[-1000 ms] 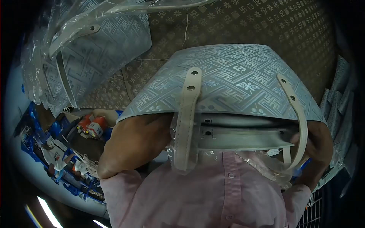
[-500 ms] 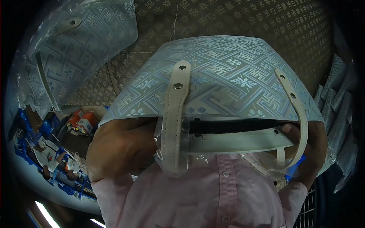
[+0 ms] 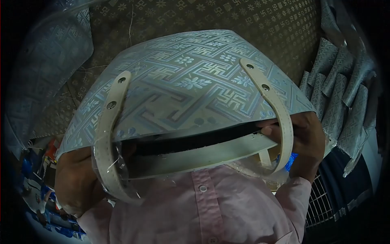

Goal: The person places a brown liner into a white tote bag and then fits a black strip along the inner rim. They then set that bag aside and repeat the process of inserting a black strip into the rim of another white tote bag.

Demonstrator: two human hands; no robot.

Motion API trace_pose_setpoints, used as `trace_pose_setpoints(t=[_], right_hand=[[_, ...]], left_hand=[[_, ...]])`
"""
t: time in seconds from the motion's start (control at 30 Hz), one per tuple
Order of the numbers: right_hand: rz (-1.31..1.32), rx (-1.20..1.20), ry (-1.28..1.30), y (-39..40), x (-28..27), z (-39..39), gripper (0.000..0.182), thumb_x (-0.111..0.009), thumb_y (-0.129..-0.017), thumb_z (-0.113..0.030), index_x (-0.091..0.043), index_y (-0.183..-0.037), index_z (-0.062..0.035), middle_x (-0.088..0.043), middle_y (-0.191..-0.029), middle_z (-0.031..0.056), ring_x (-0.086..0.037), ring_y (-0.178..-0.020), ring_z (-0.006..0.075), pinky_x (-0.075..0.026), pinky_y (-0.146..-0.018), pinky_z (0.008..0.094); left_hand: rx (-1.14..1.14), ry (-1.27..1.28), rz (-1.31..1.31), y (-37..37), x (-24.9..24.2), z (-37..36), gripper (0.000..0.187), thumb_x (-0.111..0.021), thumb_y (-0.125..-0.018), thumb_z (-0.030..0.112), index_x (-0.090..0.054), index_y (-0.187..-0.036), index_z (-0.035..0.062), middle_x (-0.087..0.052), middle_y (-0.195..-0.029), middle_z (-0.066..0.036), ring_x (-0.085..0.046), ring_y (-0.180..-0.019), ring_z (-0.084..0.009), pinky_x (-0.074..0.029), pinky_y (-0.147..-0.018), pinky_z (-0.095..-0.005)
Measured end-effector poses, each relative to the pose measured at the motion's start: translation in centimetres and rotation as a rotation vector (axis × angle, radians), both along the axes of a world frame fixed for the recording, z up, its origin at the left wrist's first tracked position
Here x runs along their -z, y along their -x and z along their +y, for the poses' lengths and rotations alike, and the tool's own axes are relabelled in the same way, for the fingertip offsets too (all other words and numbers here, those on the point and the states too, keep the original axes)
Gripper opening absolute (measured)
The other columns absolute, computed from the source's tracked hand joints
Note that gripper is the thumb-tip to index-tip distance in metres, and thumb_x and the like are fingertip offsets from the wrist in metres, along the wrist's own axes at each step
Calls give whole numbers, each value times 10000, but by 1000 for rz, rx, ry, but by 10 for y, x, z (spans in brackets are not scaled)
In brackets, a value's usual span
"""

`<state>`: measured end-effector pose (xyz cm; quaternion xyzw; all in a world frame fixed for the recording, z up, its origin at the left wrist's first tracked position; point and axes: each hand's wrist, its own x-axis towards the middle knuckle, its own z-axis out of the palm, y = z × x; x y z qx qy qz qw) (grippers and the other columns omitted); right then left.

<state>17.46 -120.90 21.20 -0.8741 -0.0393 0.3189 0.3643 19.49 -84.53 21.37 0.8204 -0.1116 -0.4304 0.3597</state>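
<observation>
A pale blue handbag (image 3: 183, 85) with a woven geometric and floral pattern is held against my chest, its dark mouth facing me. Two cream straps (image 3: 280, 112), each fixed by two metal rivets, hang from its front panel; clear plastic wraps the left one. My left hand (image 3: 77, 173) grips the bag's left end, its fingertips partly hidden by the strap, the plastic and the bag. At the right end, my right hand (image 3: 300, 132) holds the rim, thumb on the inner edge of the opening, other fingers partly behind the right strap.
Brown patterned cloth (image 3: 284, 24) with loose threads covers the surface beyond. Several rolled or folded blue pieces (image 3: 341, 89) stack at right, above a metal grille (image 3: 319, 203). Another blue patterned piece under plastic (image 3: 61, 53) lies upper left. Blue-wrapped items and small boxes (image 3: 50, 152) sit lower left.
My view has turned right, so the bag and both hands appear farther left. More of the rolled pieces shows. The bag's mouth tilts differently; both hands keep hold of its ends.
</observation>
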Motion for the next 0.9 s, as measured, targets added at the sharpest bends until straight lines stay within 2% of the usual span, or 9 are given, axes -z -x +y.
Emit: trace_pose_setpoints(t=[0.03, 0.13, 0.23, 0.33, 0.5, 0.73, 0.77, 0.87, 0.9], right_hand=[[93, 70, 21, -7, -4, 4, 228, -740, -711, -105, -613, -866, 4, -670, -727, 135, -665, -659, 178, -509, -580, 258], [1, 70, -4, 6, 4, -4, 293, -748, -720, -63, -528, -873, 59, -673, -730, 147, -660, -660, 175, -507, -588, 247], [197, 176, -55, -7, -4, 3, 210, -682, -747, -108, -674, -918, 14, -674, -760, 150, -670, -692, 180, -511, -624, 265], [254, 250, -175, -7, -3, 3, 225, -668, -759, -89, -663, -935, 51, -678, -787, 160, -667, -701, 187, -530, -657, 270], [407, 308, -179, -9, -3, -4, 231, -660, -754, -67, -654, -934, 79, -672, -780, 181, -663, -676, 175, -535, -607, 263], [335, 98, 37, -16, -9, 4, 259, -669, -766, -172, -676, -963, -4, -679, -841, 155, -675, -764, 209, -517, -678, 274], [236, 135, -15, -8, -2, 2, 247, -697, -742, -206, -675, -863, 8, -678, -792, 145, -672, -730, 202, -514, -661, 268], [197, -11, 60, -16, -5, -9, 392, -721, -718, -291, -650, -902, 47, -679, -765, 143, -678, -771, 238, -521, -697, 302], [261, -199, -13, -23, -4, -13, 430, -728, -708, -250, -616, -980, 63, -677, -793, 155, -675, -779, 267, -521, -715, 333]], left_hand=[[3, 2, 5, 0, 0, -1, 228, -657, -708, 84, -648, -927, 20, -644, -894, -158, -639, -774, -286, -509, -656, -357], [125, 53, -14, -6, 1, -5, 207, -672, -638, 76, -665, -843, 45, -643, -794, -162, -639, -683, -324, -503, -560, -380], [99, 58, -113, 2, 10, -1, 220, -672, -638, 77, -673, -858, 65, -650, -866, -147, -642, -742, -316, -509, -596, -388], [160, 155, -120, -1, 10, 8, 250, -669, -629, 75, -679, -879, 83, -649, -910, -129, -639, -775, -311, -513, -618, -381], [242, -72, -96, -8, -1, -11, 261, -666, -618, 90, -682, -877, 112, -649, -939, -106, -643, -772, -285, -520, -606, -358], [183, 18, -34, -7, -2, 1, 223, -643, -669, 97, -672, -890, 112, -636, -969, -106, -628, -793, -293, -506, -636, -376], [178, 34, -44, -7, 1, 1, 227, -642, -673, 97, -669, -898, 111, -635, -973, -107, -626, -799, -294, -504, -645, -378], [178, 66, -89, -9, 3, 0, 238, -639, -686, 98, -660, -923, 107, -629, -982, -110, -619, -818, -298, -497, -670, -387], [175, 68, -113, -9, 3, -3, 242, -638, -690, 98, -657, -931, 106, -627, -986, -112, -617, -825, -299, -494, -678, -389]])
